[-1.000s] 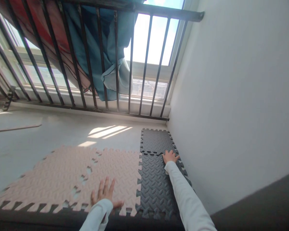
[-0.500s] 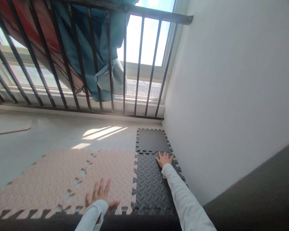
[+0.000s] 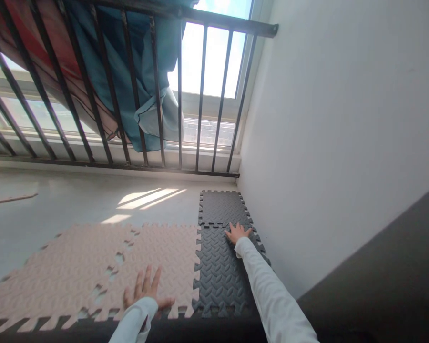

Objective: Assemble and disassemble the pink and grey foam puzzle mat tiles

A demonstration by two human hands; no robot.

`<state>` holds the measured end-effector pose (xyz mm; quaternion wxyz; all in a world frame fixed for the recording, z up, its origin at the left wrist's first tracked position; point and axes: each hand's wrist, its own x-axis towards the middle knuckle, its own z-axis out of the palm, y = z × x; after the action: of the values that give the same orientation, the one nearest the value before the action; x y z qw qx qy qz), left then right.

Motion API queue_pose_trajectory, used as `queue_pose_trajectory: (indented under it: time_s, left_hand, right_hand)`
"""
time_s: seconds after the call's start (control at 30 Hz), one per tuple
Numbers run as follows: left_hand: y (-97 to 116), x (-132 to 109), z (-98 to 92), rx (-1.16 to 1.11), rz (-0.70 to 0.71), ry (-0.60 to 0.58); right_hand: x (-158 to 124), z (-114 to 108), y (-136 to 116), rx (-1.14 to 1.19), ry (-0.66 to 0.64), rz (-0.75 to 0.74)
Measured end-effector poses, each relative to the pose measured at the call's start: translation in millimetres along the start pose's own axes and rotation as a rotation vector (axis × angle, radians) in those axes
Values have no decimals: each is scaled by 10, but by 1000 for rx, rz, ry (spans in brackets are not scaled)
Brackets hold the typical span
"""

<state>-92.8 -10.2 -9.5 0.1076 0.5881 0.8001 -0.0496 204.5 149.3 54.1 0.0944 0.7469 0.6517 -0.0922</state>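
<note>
My left hand (image 3: 147,288) lies with fingers spread on a pink foam tile (image 3: 168,252) near its front edge. My right hand (image 3: 238,233) rests, fingers apart, on the upper part of a black foam tile (image 3: 219,271), close to the seam with a second black tile (image 3: 223,207) behind it. The black tile's left edge meets the pink tile along their toothed borders. Another pink tile (image 3: 75,262) lies to the left, with small gaps showing along its seam. Neither hand holds anything.
A white wall (image 3: 325,133) rises on the right, beside the black tiles. Dark railing bars (image 3: 200,105) stand at the back before a window, with teal cloth (image 3: 125,71) and red cloth behind them. A thin pink piece (image 3: 12,199) lies on the pale floor (image 3: 75,197) at far left.
The whole view has shifted slightly, so most things appear a little further left. My right hand sits slightly further left on the black tile; my left hand stays on the pink tile.
</note>
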Motion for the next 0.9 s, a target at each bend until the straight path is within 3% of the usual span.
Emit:
queue_pose_trajectory:
  time_s: [0.2,0.47,0.7,0.9]
  left_hand:
    - [-19,-5,27,-10,12,22]
    - [21,-39,-30,2,-5,23]
    - [6,-2,39,-18,12,18]
    - [5,8,69,-38,11,23]
  right_hand:
    - [-10,67,-142,39,-36,-44]
    - [19,-10,-206,44,-91,-14]
    - [37,39,-348,30,-69,-119]
    - [0,111,-398,60,-76,-102]
